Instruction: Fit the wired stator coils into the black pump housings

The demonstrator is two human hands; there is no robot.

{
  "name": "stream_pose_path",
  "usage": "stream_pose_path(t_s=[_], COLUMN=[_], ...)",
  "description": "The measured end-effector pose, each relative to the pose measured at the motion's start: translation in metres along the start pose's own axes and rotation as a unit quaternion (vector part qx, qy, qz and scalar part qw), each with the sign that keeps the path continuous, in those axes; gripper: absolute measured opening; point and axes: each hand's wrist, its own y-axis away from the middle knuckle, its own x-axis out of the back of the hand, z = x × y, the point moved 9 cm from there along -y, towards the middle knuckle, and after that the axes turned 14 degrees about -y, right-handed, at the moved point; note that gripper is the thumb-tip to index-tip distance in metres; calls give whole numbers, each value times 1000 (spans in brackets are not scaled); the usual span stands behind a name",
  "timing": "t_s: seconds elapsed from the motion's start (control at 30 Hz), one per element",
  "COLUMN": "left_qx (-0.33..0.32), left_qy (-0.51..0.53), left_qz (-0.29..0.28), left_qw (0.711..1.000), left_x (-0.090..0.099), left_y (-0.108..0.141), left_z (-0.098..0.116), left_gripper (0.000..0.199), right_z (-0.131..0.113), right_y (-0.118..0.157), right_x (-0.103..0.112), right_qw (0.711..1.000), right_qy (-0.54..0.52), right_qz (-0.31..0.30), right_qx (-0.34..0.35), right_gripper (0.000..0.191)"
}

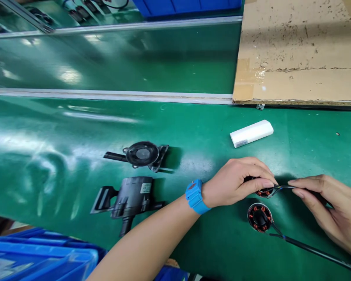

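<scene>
My left hand (247, 179), with a blue strap (197, 196) round its wrist, is closed on a round motor part with copper-red windings (265, 192), mostly hidden by the fingers. Between the thumb and fingertips of my right hand (329, 201) is the dark cable (285, 187) that runs out of this part. Just below, a second motor stator (259, 217) lies on the green bench, its open ring of red windings facing up. From it a black cable (318, 249) stretches off to the lower right.
Left of my arm lie a dark grey motor housing (134, 197) and a black round cover (142, 153). A white block-shaped object (251, 133) rests above my hands. Cardboard (298, 50) covers the upper right; blue bins (43, 257) stand lower left, and a metal rail (114, 95) crosses the bench.
</scene>
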Motion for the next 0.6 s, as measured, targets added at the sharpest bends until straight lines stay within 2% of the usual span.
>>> stream_pose_path(t_s=[0.23,0.33,0.47,0.6], left_qx=[10,19,24,25], left_qy=[12,33,51,48], left_qz=[3,-18,-41,-13], left_qw=[1000,999,998,998], left_x=[1,1,1,2], left_y=[3,5,8,8], left_z=[-4,-6,-8,-7], left_gripper=[20,21,31,22], right_z=[3,2,0,-1], right_y=[-2,-1,-2,-5], right_x=[-2,-1,1,0], right_qw=[1000,1000,1000,1000], right_qy=[-2,0,-4,6], right_qz=[-1,-2,-10,-14], right_qx=[-9,-10,-10,-14], right_gripper=[15,14,15,14])
